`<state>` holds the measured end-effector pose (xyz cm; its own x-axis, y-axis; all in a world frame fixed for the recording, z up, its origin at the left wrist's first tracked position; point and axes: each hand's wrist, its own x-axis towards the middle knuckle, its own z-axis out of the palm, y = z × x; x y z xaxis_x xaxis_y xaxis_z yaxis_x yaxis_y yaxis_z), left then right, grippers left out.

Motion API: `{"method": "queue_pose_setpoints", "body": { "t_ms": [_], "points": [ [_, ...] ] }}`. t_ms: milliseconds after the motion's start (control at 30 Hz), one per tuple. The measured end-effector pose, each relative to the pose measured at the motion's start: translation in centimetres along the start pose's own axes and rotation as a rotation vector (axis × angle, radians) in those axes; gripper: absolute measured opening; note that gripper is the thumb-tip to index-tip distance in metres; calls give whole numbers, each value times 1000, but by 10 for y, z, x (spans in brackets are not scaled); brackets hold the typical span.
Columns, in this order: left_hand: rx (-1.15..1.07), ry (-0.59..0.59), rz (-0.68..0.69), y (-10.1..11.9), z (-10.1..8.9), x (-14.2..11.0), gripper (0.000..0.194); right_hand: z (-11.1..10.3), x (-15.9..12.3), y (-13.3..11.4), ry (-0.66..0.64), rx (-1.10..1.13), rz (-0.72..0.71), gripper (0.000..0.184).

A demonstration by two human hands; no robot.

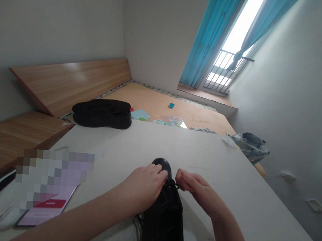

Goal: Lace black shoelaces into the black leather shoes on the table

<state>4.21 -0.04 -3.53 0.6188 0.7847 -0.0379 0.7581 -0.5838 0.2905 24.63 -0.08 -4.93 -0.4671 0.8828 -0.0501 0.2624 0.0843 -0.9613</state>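
Observation:
A black lace-up shoe (167,217) lies on the white table with its toe pointing away from me. My left hand (147,186) rests over the front of the shoe, fingers curled down near the lacing; what its fingertips hold is hidden. To the right of the shoe, my right hand (191,182) is closed in a pinch on a black shoelace (176,185), which runs from the shoe to the fingers. Another black shoe (103,113) stands at the table's far left edge.
On the left of the white table (203,150) lies a phone (48,212), partly blurred out. A small white packet (228,142) sits at the far right edge. Beyond is a bed (151,97) with several small items, and a bag (250,146) is at the right.

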Motion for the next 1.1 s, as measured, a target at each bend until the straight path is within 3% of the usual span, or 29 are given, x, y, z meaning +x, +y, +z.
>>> {"method": "queue_pose_setpoints", "body": {
  "t_ms": [167,500,600,700,867,1000,1100],
  "points": [
    [20,-8,-2,0,3,0,23,-5,-6,5,-48,-69,57,31],
    [8,-12,-30,5,-4,0,26,-1,-10,25,31,-17,102,45],
    [-29,-13,-30,3,-5,0,26,-12,-16,25,109,39,82,49],
    [-97,-29,-17,-2,-5,1,27,-19,-22,23,192,90,48,37],
    [-255,-31,21,-7,-4,8,32,3,-20,23,122,191,140,32],
    [-384,-32,5,-9,-12,9,45,22,-12,31,246,304,121,32],
    [-581,-9,-17,-11,-30,3,48,20,-9,33,335,376,80,37]
  ]
}}
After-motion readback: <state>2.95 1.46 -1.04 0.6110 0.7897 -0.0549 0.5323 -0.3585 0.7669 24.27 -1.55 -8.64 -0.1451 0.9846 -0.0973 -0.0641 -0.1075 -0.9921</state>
